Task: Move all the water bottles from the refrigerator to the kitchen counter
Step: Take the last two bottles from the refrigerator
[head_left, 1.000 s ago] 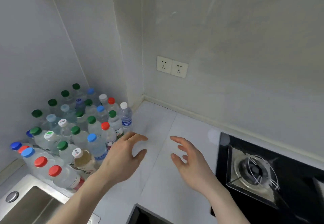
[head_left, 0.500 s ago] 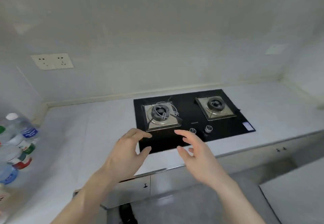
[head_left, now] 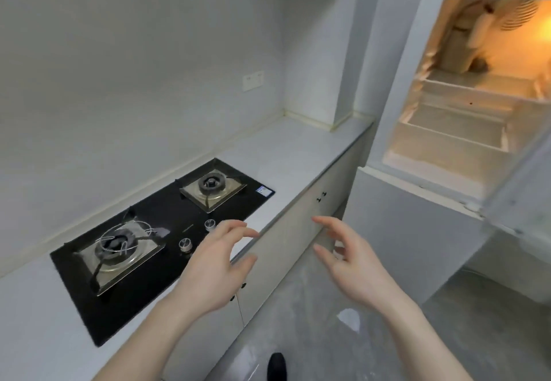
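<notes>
Refrigerator (head_left: 465, 106): upper right, door swung open, lit shelves facing me, tall axis upright. Kitchen counter (head_left: 286, 154): long axis running from me toward it. My left hand (head_left: 214, 270) and right hand (head_left: 354, 264): fingers spread, holding nothing. Since a second ago: bottles gone from view, hob (head_left: 155, 240) now left.

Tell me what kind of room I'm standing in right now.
Most likely a small home kitchen. A two-burner gas hob is set into a pale counter with cabinet doors below, and an open, lit refrigerator stands at the counter's far end. Both hands are free.
</notes>
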